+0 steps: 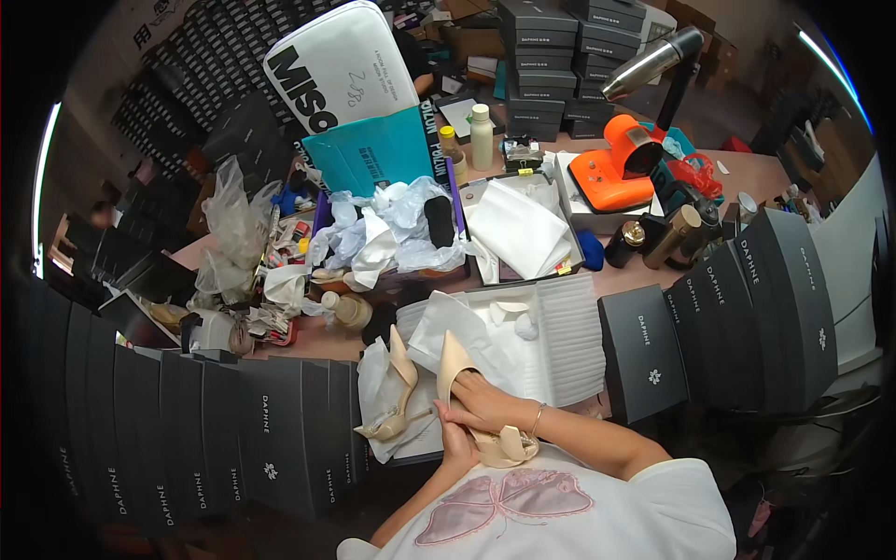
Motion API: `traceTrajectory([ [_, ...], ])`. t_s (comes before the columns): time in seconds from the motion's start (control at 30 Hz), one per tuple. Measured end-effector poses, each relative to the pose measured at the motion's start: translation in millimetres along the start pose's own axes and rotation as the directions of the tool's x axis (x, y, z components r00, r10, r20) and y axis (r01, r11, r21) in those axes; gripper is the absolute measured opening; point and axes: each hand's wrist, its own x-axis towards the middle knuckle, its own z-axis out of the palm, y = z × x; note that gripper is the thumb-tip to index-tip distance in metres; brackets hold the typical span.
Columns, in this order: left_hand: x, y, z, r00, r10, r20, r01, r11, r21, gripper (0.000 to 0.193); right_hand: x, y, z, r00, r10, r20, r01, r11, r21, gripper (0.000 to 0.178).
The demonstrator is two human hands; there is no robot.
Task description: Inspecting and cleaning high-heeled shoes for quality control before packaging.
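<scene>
A beige pointed high-heeled shoe [453,357] is in my two hands, its toe pointing away from me. My left hand [458,439] grips it from below and the left side. The fingers of my right hand [489,403] reach into the shoe's opening, so their tips are hidden. A beige bow and strap [509,448] hang at the heel end, close to my shirt. Left of my hands, a matching beige shoe [401,387] lies on its side on white tissue paper [373,373]. Just beyond sits an open white shoebox [553,359] holding tissue and small white pieces.
Dark grey shoeboxes [280,434] stand in rows on the left, with more dark boxes [644,350] on the right. Across the table are a plastic-filled bin [397,233], a tray of white sheets [518,224], an orange device [611,173] and bottles [482,137].
</scene>
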Motion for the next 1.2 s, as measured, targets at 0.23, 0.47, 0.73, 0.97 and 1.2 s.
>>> traceTrajectory([
  [0.23, -8.1, 9.8, 14.6, 0.957, -0.284, 0.059, 0.282, 0.958, 0.045, 0.083, -2.0, 16.8, 18.7, 0.887, 0.448, 0.113, -0.461, 0.861, 0.212, 0.074],
  [0.47, 84.1, 68.6, -6.5, 0.925, -0.307, 0.222, 0.225, 0.917, 0.329, 0.061, -6.0, -19.7, 8.0, 0.977, 0.213, 0.024, -0.212, 0.946, 0.247, 0.051],
  [0.73, 96.5, 63.0, -25.4, 0.941, -0.336, -0.034, 0.334, 0.916, 0.223, 0.036, -1.2, -7.0, 38.4, 0.974, 0.210, 0.080, -0.225, 0.901, 0.370, 0.059],
  [0.97, 68.5, 86.6, 3.5, 0.984, -0.170, 0.048, 0.153, 0.957, 0.247, 0.038, 11.6, -34.1, 23.5, 0.989, 0.141, -0.039, -0.123, 0.948, 0.292, 0.066],
  [1.2, 48.8, 95.7, 8.6, 0.970, -0.137, 0.203, 0.074, 0.954, 0.290, 0.044, -11.2, -68.6, -22.5, 0.963, 0.012, 0.271, -0.105, 0.937, 0.332, 0.076],
])
